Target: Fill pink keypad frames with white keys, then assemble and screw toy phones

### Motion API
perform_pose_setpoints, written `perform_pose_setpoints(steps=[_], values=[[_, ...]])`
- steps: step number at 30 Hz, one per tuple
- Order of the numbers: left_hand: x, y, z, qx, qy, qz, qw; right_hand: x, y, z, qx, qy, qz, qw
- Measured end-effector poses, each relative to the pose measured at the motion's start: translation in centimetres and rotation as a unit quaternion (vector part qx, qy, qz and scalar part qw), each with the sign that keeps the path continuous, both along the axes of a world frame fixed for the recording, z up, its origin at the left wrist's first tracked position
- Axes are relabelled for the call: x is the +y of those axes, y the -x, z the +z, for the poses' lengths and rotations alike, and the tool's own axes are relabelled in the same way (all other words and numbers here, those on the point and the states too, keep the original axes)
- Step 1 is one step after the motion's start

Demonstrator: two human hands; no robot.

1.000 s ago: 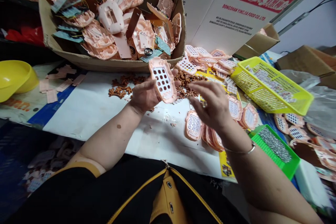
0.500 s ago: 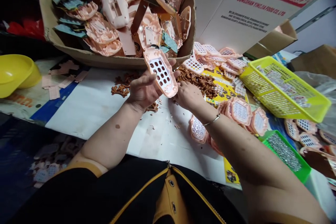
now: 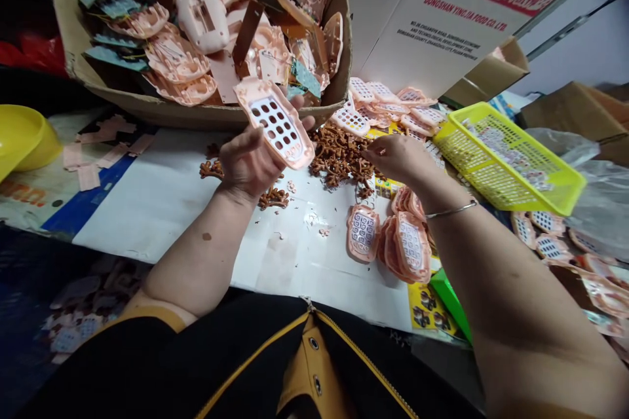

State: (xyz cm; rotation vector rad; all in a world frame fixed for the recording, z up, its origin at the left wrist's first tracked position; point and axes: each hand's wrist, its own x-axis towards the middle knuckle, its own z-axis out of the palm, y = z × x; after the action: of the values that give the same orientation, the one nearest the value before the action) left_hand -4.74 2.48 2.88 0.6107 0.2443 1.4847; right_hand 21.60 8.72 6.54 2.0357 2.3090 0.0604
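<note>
The left hand [image 3: 246, 163] is gripping a pink shell [image 3: 276, 121], long axis slanting down rightward; whether the right hand [image 3: 400, 157] is pinching, I cannot tell.

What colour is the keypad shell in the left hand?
The keypad shell is pale pink, white around its grid of holes; best seen in the head view.

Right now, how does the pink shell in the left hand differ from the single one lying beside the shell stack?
The held shell is raised and tilted in the left hand; the lying shell rests on the white sheet.
The held shell's grid shows dark openings; the lying shell's grid looks pale and filled.
Both are pink with a white panel set with rows of grid positions.
</note>
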Motion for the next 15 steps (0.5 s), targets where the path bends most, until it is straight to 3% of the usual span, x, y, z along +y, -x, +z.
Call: perform_pose_setpoints(steps=[4,8,15], values=[[0.0,-1.1,-0.6,0.032,-0.054,-0.068,0.996,3.7,-0.2,0.5,0.067,-0.005,-0.034,0.997],[0.3,-1.0,-0.9,0.062,-0.042,-0.063,0.995,7.0,0.7,-0.1,0.111,0.020,-0.077,0.991],[0.7,-1.0,-0.9,0.089,-0.054,-0.023,0.994,7.6,-0.2,-0.3,0.103,-0.006,-0.068,0.992]])
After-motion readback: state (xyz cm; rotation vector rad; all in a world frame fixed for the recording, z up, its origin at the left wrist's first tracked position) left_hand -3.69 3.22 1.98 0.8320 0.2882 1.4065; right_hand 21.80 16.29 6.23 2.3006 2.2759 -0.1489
